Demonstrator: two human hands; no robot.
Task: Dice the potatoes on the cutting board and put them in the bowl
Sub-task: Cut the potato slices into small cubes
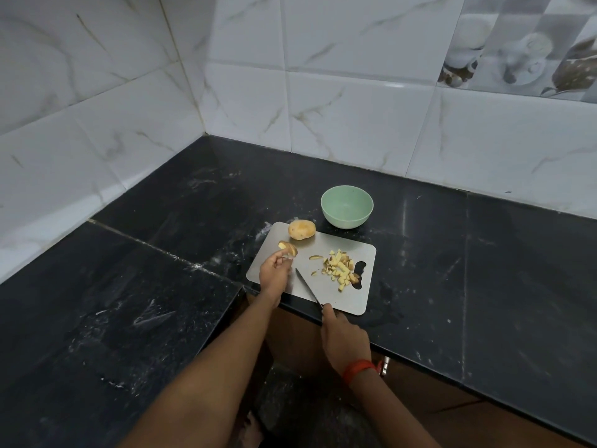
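While the right hand (345,339) gripped the knife (308,287) mid-frame, the left hand (274,271) pinched potato slices (288,248) over the cutting board (342,300).

A whole potato (301,229) was set at the board (326,292)'s far-left corner, dice (340,270) heaped right, the bowl (347,206) placed behind.
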